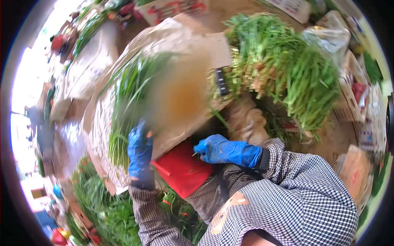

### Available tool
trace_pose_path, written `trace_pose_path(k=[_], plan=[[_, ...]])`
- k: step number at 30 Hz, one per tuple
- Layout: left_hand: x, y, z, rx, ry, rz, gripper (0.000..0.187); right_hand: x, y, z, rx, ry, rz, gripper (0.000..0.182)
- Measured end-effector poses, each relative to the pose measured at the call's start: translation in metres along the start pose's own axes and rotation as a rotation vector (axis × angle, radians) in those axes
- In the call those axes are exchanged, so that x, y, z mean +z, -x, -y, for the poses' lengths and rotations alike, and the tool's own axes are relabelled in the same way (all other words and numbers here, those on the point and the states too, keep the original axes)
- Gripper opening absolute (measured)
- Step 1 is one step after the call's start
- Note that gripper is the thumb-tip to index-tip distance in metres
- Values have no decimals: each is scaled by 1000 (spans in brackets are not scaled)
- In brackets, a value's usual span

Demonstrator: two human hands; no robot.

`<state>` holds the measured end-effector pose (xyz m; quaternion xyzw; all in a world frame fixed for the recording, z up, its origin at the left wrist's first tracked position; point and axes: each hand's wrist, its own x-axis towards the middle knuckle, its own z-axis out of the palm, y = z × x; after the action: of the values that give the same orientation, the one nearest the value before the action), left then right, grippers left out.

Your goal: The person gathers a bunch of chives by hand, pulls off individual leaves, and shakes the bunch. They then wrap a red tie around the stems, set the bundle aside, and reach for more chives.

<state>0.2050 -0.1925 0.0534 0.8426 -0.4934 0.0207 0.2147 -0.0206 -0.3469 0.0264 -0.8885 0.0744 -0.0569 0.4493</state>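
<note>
My left hand (140, 151), in a blue glove with a bare fingertip showing, is beside long green leaves with pale stems (119, 139), which look like garlic chives. Its fingers point up and look apart, somewhat blurred, with nothing plainly held. The leaves lie on a crumpled beige sheet (102, 127). My right hand (221, 148), also blue-gloved, is closed over a red cloth (184, 170) on my lap. A small greenish bit shows at its fingertips, too small to name. A blurred brown-orange patch hides the middle of the sheet.
A big heap of cut greens (287, 69) lies at the upper right, with a black keypad-like object (221, 81) at its left edge. Bundled greens (102, 205) stand at the lower left. Cardboard boxes (355, 172) line the right side. A plastic bag (328, 41) sits behind the heap.
</note>
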Motion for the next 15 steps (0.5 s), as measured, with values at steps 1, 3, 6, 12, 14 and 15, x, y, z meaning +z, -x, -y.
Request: trace_pose_path(k=[1, 3, 6, 12, 14, 15], plan=[[-8, -3, -10, 0, 8, 5, 44, -12, 14, -2, 85, 57, 100, 24], [-18, -14, -29, 45, -77, 11, 46, -32, 41, -10, 178, 107, 180, 26], [-19, -30, -63, 144, -114, -61, 47, -63, 81, -31, 145, 24, -38, 26], [23, -80, -187, 302, 301, 70, 49, -102, 160, -74, 152, 55, -375, 29], [50, -86, -233, 441, 361, 138, 49, -108, 194, -75, 173, 202, -434, 28], [64, -90, -255, 615, 370, 152, 49, -111, 212, -72, 161, 365, -455, 27]])
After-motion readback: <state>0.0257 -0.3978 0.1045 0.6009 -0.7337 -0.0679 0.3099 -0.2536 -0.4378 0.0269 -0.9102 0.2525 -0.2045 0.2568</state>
